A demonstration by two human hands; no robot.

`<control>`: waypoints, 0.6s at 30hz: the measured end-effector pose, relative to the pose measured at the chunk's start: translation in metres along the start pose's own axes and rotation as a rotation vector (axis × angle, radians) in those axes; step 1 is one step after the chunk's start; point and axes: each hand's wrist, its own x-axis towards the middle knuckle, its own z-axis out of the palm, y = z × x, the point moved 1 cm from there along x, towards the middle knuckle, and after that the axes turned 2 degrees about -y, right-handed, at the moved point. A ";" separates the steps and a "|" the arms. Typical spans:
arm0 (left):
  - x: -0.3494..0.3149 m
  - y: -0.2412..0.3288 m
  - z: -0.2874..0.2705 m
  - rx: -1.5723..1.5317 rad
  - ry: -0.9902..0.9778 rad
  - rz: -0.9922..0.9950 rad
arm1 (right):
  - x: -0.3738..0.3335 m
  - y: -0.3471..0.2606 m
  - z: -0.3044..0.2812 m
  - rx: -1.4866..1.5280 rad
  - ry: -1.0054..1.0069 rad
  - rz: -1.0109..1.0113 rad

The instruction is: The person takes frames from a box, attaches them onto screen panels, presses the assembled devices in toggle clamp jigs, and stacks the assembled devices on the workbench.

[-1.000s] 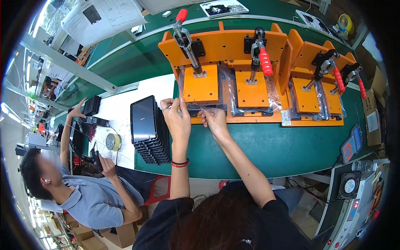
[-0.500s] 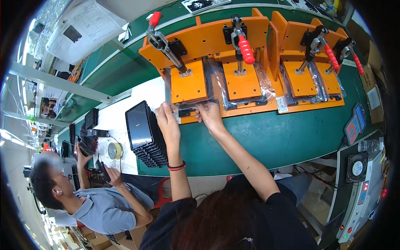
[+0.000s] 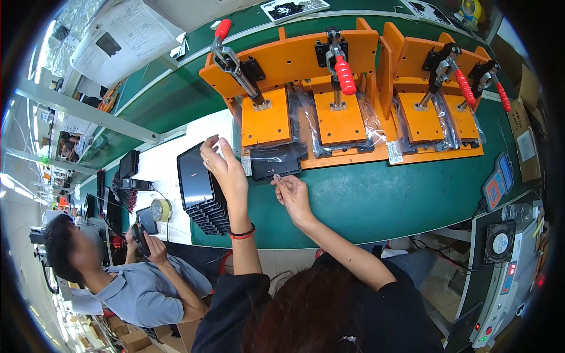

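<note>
In the head view, your left hand (image 3: pixel 228 173) has its fingers loosely open near the glossy black stack (image 3: pixel 196 179); your right (image 3: pixel 294 198) pinches a crumpled clear scrap (image 3: pixel 276 176). The flat black tray (image 3: pixel 263 170), partly under thin film (image 3: pixel 273 153), sits before the orange plate (image 3: pixel 265 125) on the smooth green surface (image 3: pixel 359 200).

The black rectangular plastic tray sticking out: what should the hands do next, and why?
Perhaps the left hand should grip the black rectangular plastic tray: it juts out in front of the orange square plate, and that hand looks empty.
</note>
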 end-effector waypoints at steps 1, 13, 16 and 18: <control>-0.002 -0.007 0.005 -0.003 -0.003 0.007 | 0.000 0.000 -0.001 0.003 0.003 -0.007; 0.082 0.075 0.000 -0.035 0.155 0.528 | -0.109 -0.038 -0.043 -0.171 -0.083 0.088; 0.142 0.110 0.013 -0.177 -0.134 0.391 | -0.127 -0.055 -0.060 -0.259 -0.139 0.141; 0.188 0.093 0.009 -0.043 -0.245 0.424 | -0.136 -0.062 -0.063 -0.246 -0.179 0.149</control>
